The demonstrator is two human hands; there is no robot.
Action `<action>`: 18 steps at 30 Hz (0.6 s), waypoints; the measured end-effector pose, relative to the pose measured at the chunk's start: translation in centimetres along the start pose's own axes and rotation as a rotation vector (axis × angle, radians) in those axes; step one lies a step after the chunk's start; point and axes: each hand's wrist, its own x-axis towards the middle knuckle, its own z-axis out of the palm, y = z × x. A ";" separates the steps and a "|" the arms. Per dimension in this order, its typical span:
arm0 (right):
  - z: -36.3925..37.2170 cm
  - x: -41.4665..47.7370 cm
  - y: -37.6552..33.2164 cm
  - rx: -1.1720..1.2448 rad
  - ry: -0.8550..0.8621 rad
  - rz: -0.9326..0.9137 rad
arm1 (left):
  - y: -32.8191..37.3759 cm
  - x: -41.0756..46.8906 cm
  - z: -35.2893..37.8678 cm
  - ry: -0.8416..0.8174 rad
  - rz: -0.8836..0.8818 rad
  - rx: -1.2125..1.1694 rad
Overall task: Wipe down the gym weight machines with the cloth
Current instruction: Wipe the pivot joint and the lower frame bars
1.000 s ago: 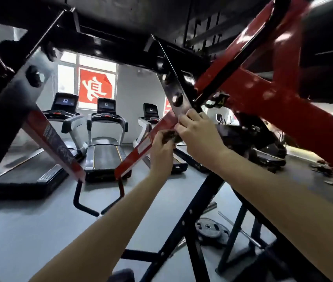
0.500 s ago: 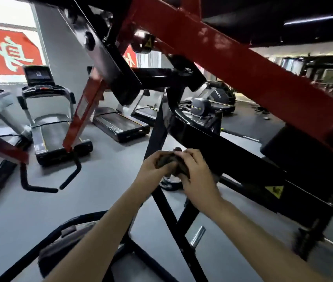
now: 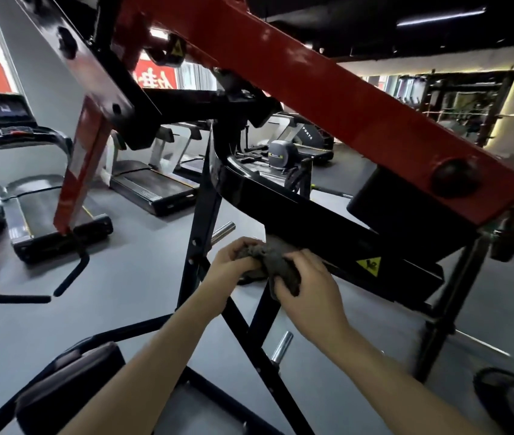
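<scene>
Both left hand (image 3: 229, 266) and right hand (image 3: 310, 298) are clamped on the cloth (image 3: 276, 262), bunched between them under the black beam (image 3: 328, 219).

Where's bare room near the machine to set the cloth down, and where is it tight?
Bare floor lies between the treadmill and the black upright. More lies under the black beam, beside its support leg. Crowded below the cloth: crossing struts and a chrome peg.
</scene>
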 end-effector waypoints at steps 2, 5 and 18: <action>-0.2 -0.4 -0.1 -0.134 0.113 -0.151 | 0.4 0.7 0.1 0.092 -0.004 -0.046; -1.3 -0.1 0.1 -0.165 0.233 -0.277 | 1.8 2.7 1.5 0.122 -0.037 -0.067; 0.9 6.4 2.7 -0.686 0.518 -0.654 | -1.2 8.3 1.5 -0.099 -0.001 -0.207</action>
